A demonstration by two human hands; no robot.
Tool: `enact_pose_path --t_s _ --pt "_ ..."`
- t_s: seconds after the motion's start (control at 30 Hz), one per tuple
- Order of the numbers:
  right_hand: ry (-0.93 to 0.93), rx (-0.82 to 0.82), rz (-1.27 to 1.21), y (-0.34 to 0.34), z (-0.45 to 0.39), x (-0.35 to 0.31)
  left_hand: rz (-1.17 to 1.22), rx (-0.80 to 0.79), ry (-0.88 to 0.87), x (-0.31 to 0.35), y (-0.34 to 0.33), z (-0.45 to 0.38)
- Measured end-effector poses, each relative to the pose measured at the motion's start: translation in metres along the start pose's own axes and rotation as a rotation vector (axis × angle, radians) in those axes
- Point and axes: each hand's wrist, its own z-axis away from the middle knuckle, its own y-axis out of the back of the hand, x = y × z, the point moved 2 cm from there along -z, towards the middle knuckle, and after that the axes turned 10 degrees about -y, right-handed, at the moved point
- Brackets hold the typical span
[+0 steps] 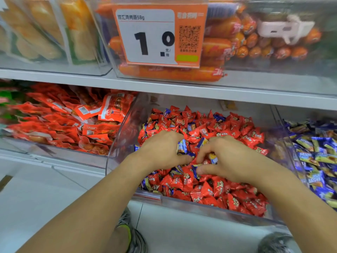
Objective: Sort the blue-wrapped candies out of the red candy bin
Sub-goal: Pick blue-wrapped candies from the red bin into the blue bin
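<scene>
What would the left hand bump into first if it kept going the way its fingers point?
Probably the blue-wrapped candies at its own fingertips, which the left hand seems already to grip. Just beyond them come the fingers of the right hand. Depth is hard to judge.

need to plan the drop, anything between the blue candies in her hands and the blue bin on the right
Only the clear divider wall separates the red candy bin from the blue candy bin. Both hands, left and right, must lift the blue-wrapped candies over it.

Blue candy bin point(299, 161) cut off at right edge. Left hand point(160, 150) fingertips hidden among candies — wrapper print too small to read. Top-left packets point(36, 30) blurred.
</scene>
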Motion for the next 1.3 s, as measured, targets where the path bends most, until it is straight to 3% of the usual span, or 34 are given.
enact_pose_path --t_s 0.2,0.37,0.6,0.77,0.87,1.0,1.1,1.17,1.3 --pt "-0.067 -0.045 0.190 0.008 0.007 0.012 0.015 0.003 -0.027 0.003 -0.006 -0.005" --pt "-0.081 0.021 0.080 0.003 0.003 0.009 0.095 0.066 -0.040 0.000 -0.005 -0.008" --pt "-0.084 0.108 0.021 0.008 0.005 0.010 0.158 0.072 0.030 -0.005 -0.004 -0.003" --pt "-0.092 0.150 0.145 0.001 0.000 0.001 -0.001 0.050 0.141 0.011 -0.009 -0.009" --pt "-0.106 0.213 0.155 0.008 -0.005 0.002 0.076 0.060 0.210 0.010 -0.005 -0.012" --pt "-0.086 0.312 -0.052 0.024 -0.003 0.010 0.312 0.193 0.255 -0.004 0.016 -0.009" --pt "-0.082 0.223 -0.090 0.016 -0.005 0.002 0.397 0.354 0.241 -0.011 0.026 -0.003" --pt "-0.110 0.226 -0.144 0.011 -0.008 -0.005 0.394 0.370 0.223 -0.014 0.025 0.000" --pt "-0.220 0.428 -0.436 0.024 -0.008 -0.008 0.386 0.300 0.257 -0.019 0.025 0.005"
